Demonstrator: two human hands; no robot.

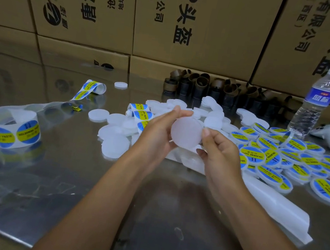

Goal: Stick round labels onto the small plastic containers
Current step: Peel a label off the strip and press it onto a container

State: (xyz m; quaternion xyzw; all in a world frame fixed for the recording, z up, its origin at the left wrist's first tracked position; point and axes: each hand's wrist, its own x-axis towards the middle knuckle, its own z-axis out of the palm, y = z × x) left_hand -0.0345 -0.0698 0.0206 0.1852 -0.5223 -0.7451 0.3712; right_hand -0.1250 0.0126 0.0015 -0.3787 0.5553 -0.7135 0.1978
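A round, translucent white plastic container [186, 132] with no label is held above the table between both hands. My left hand [159, 130] grips its left edge, fingers curled over the top rim. On its right edge my right hand [218, 147] pinches it with thumb and fingertips. Behind the hands lies a heap of unlabelled white containers [116, 130]. To the right is a pile of labelled containers [283, 159] with blue and yellow round labels. A label strip [140, 110] curls beside my left hand.
A roll of blue-yellow labels [12, 130] stands at the left, its backing strip [89, 90] trailing across the shiny metal table [44, 181]. Brown cardboard cores [214, 87] sit at the back, a water bottle [315, 100] and white controller [329, 136] at right. Cardboard boxes [196, 22] wall the rear.
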